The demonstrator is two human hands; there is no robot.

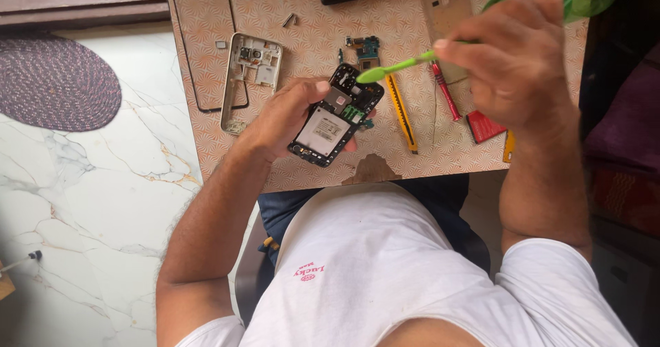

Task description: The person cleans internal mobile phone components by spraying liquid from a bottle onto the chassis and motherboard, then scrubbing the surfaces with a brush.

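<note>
Lime-green brush (399, 66), yellow cutter (401, 111), red screwdriver (445, 90), orange fan-patterned table (289, 3), white gold-veined marble floor (96, 182), purple braided rug (55, 82)

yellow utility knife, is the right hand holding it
No, the yellow utility knife lies on the table while the right hand holds a green toothbrush.

1. In my left hand (285, 117) I hold an opened phone (335, 117): matt black plastic frame, a dull grey metal shield, a green circuit strip and a pale paper-like label.
2. My right hand (515, 58) grips a green toothbrush (399, 66) of smooth, slightly glossy plastic.
3. The table (302, 27) has a patterned laminate top, smooth with a low sheen.
4. The loose mid-frame (249, 79) looks like silvery, satin-finished plastic or metal; I cannot tell which.
5. The utility knife (401, 111) has a yellow plastic body.
6. The screwdriver (445, 91) has a glossy red handle.
7. The floor (89, 182) is polished, veined marble.
8. The rug (55, 82) is rough woven cloth.
</note>
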